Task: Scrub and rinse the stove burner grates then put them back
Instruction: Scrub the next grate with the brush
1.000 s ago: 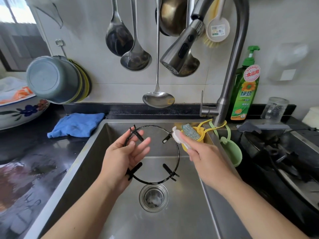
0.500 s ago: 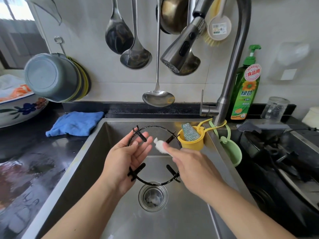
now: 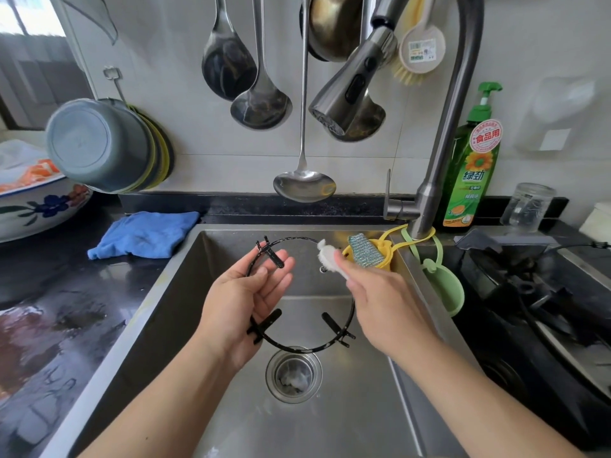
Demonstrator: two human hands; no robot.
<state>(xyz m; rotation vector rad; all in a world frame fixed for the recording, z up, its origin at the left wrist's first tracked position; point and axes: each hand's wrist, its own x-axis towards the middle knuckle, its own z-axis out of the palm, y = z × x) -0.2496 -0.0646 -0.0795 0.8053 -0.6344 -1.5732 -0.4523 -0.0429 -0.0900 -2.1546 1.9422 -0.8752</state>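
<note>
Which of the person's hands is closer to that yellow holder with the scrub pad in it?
Right. The right hand, holding a small white brush, is just beside the yellow holder; the left hand holds the burner grate farther away.

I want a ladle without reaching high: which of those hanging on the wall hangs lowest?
The shiny ladle on the long thin handle, left of the tap: its bowl hangs just above the sink's back edge, well below the two darker ladles up left.
</note>
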